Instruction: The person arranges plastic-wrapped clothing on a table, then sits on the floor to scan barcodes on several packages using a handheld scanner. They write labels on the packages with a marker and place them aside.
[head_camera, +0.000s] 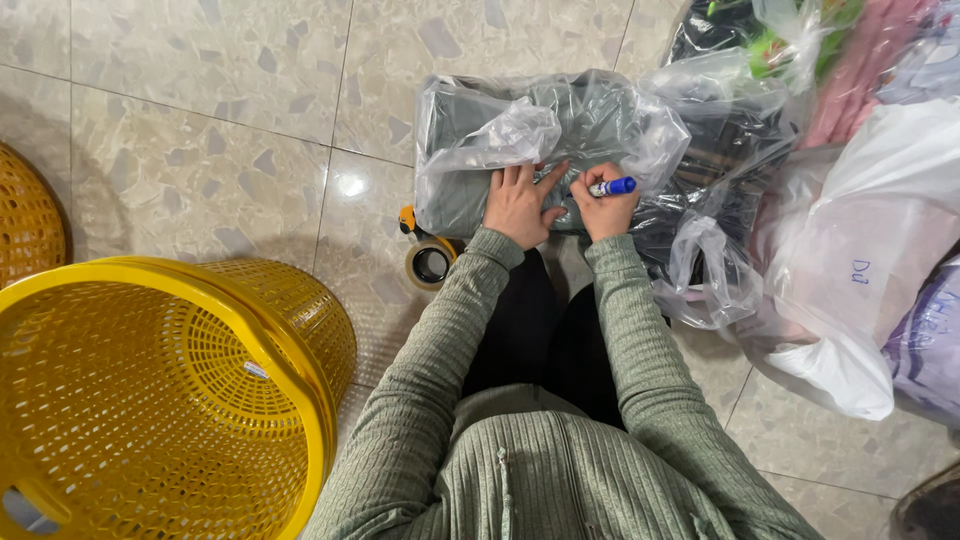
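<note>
A clear plastic bag (560, 130) holding folded grey-green cloth lies on the tiled floor in front of me. My left hand (519, 203) rests flat on its near edge, fingers spread. My right hand (604, 205) is closed around a marker with a blue cap (613, 187), its tip down on the bag. Both arms wear ribbed green sleeves.
A large yellow mesh basket (200, 330) lies tipped at the left, another basket edge (25, 215) beyond it. A roll of tape (430, 262) sits by the bag's left corner. Several filled plastic bags (860, 260) crowd the right side.
</note>
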